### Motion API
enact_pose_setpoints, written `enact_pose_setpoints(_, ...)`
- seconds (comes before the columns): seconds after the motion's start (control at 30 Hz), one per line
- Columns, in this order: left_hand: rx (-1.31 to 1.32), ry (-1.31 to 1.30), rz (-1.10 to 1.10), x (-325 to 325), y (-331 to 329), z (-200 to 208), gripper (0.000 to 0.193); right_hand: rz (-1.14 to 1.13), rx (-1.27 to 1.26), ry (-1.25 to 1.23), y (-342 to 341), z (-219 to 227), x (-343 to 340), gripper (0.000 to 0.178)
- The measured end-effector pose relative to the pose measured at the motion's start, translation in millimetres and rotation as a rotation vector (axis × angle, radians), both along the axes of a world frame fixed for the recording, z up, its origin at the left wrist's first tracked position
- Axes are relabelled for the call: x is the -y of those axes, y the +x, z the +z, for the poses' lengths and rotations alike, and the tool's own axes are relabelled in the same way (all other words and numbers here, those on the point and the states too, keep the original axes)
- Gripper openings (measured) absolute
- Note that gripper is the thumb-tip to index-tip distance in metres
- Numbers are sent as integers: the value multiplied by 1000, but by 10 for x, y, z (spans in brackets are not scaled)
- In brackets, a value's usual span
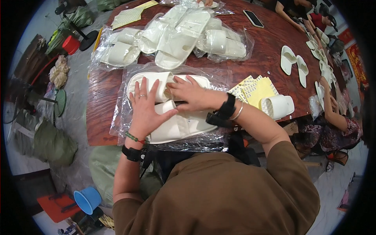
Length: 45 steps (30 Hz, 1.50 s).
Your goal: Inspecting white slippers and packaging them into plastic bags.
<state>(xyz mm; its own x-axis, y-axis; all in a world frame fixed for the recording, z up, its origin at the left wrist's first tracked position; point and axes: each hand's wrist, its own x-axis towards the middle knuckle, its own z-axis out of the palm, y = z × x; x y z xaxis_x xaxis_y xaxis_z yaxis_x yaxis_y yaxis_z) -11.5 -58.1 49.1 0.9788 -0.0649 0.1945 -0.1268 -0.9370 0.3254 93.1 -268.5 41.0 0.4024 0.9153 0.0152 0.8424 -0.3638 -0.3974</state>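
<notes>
Two white slippers lie side by side in front of me, the far slipper (201, 81) and the near slipper (168, 131), toes to the left. Beneath them spread clear plastic bags (222, 76). My left hand (147, 105) rests over their toe ends, fingers spread and thumb stretched toward the gap between them. Reaching in from the right, my right hand (192, 94) touches the far slipper at its strap opening, fingers apart. Its thumb lies by the near slipper's strap; the fingertips at the opening are partly hidden.
Bagged white slippers (182, 39) are piled across the far side of the wooden table (100, 127). Yellow printed sheets (258, 90) and a loose slipper (280, 106) lie to the right, a phone (253, 18) farther back. Other people handle slippers along the right edge.
</notes>
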Motion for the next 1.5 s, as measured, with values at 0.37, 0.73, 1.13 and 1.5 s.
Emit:
enact_pose_setpoints(0.37, -2, -122, -136, -49, 91, 63, 94, -127, -183, 155, 380, 200, 882, 25)
enact_pose_setpoints(0.73, 6, -103, -149, -70, 80, -8, 88, -109, -175, 165, 306, 143, 895, 22)
enact_pose_setpoints(1.13, 7, -98, -156, -65, 76, 19, 87, -109, -114, 106, 258, 136, 795, 17)
enact_pose_setpoints(1.5, 26, -97, -141, -76, 75, -2, 87, -88, -61, -16, 217, 265, 679, 13)
